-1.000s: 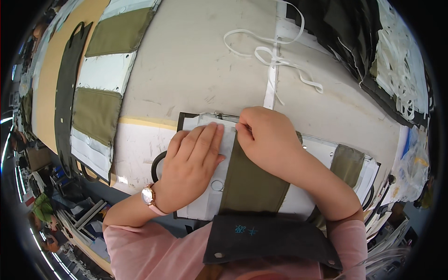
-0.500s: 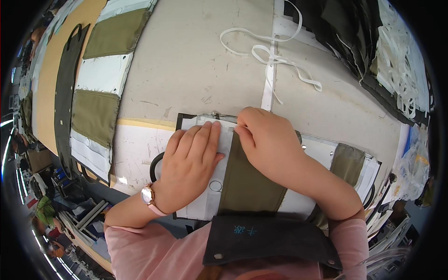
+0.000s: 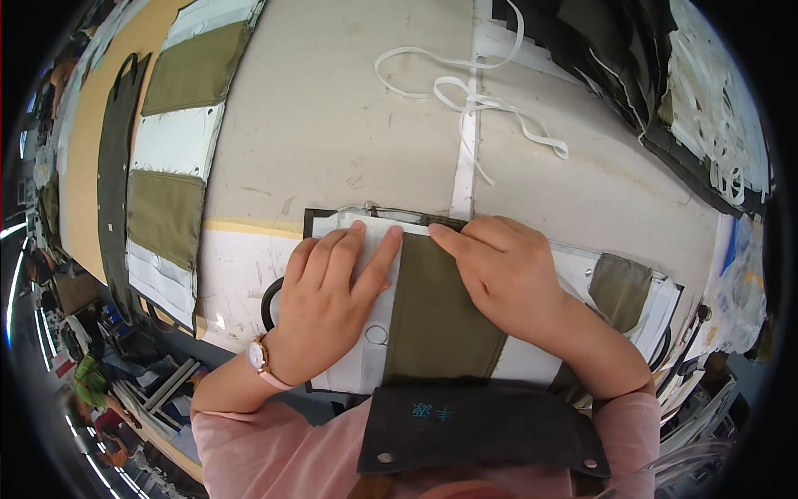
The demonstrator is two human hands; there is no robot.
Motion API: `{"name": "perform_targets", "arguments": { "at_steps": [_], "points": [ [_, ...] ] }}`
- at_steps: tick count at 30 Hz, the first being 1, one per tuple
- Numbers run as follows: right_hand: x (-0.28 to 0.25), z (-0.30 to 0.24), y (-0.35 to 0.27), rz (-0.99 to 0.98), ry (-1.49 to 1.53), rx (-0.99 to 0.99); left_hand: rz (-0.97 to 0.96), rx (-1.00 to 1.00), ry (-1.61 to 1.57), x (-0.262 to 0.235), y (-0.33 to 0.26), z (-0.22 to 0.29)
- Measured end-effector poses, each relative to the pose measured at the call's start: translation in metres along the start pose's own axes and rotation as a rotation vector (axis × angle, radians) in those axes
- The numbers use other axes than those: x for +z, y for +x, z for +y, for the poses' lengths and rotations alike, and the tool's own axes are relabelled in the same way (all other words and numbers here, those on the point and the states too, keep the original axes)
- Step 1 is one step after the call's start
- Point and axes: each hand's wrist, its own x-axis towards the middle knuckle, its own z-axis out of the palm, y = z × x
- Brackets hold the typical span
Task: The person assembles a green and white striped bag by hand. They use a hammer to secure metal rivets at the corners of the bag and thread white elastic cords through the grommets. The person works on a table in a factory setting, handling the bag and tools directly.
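An olive and white fabric panel [image 3: 445,316] with dark edging lies flat in front of me. Along its far edge runs a narrow white strip [image 3: 413,228]. My left hand [image 3: 328,287] rests palm down, fingers spread, on the panel's white left part; its index fingertip presses the strip. At the right end of the strip is my right hand [image 3: 509,270], its index fingertip on the strip and its other fingers folded in. The right thumb is hidden. A black loop handle [image 3: 268,304] sticks out at the panel's left side.
Similar olive and white panels [image 3: 166,204] and a dark strap piece [image 3: 119,191] lie at the left. A loose white tape [image 3: 499,106] curls across the far table [image 3: 332,116]. Dark fabric [image 3: 598,58] and a heap of white tapes [image 3: 711,108] stand at the far right.
My right hand has shifted right along the far edge and loosened from a tight pinch, its index finger now reaching out. The left index finger has spread away from the others.
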Motion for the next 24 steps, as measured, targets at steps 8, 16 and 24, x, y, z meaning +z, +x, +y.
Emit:
{"name": "perform_targets", "arguments": {
  "at_steps": [8,16,24],
  "points": [
    [-0.002,0.0,-0.001,-0.09,-0.125,-0.052,-0.05,-0.04,-0.017,-0.007,0.01,0.003],
    [0.001,-0.001,0.001,-0.061,-0.132,-0.059,-0.085,-0.017,-0.017,-0.007,0.016,0.021],
    [-0.026,0.012,-0.022,-0.037,-0.081,0.006,-0.127,-0.02,-0.01,-0.006,0.012,0.022]
  ]
}}
